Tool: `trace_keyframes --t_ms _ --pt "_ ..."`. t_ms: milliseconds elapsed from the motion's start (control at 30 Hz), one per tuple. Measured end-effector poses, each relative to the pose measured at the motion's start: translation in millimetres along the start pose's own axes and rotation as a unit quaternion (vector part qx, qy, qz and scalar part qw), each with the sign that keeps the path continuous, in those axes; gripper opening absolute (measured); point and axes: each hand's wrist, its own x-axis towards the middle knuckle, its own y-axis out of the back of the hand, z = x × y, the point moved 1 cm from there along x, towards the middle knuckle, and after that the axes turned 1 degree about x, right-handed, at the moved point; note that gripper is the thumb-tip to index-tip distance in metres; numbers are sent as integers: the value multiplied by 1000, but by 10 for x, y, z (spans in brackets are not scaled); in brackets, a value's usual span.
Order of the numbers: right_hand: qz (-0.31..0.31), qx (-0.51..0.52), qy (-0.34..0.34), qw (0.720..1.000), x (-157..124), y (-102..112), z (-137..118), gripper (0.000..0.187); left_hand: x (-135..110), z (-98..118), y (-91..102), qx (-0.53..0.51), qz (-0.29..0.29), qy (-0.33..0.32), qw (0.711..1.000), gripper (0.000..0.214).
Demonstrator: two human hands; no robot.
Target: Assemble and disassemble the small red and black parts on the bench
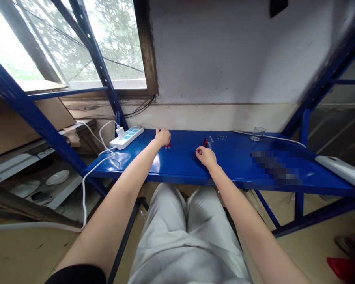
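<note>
Trousers (192,252) near | our left hand (163,137) curled at red pieces (169,144), grip unclear | we judge them light, stiff, best held mid-length | our right hand (206,156) bunched, hold unclear

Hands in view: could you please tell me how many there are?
2: the left hand, by small red items over the blue table, and the right hand, by a black-and-red item.

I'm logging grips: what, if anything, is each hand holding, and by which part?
Small red items show at the left hand; whether gripped can't be told. Nothing shows in the right hand; something tiny may be hidden.
</note>
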Motion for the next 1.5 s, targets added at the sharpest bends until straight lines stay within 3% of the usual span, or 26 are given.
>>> trace_keyframes --t_ms 1167,1367,1500 --pt "10 14 10 1000 -13 19 -18 15 -20 5 78 11 -41 -2 999 15" --pt "56 54 27 997 -38 45 -33 19 -10 -10 91 15 -33 -4 999 25" --pt "138 89 17 986 -62 99 -23 19 -69 132 178 -10 52 -50 997 32"
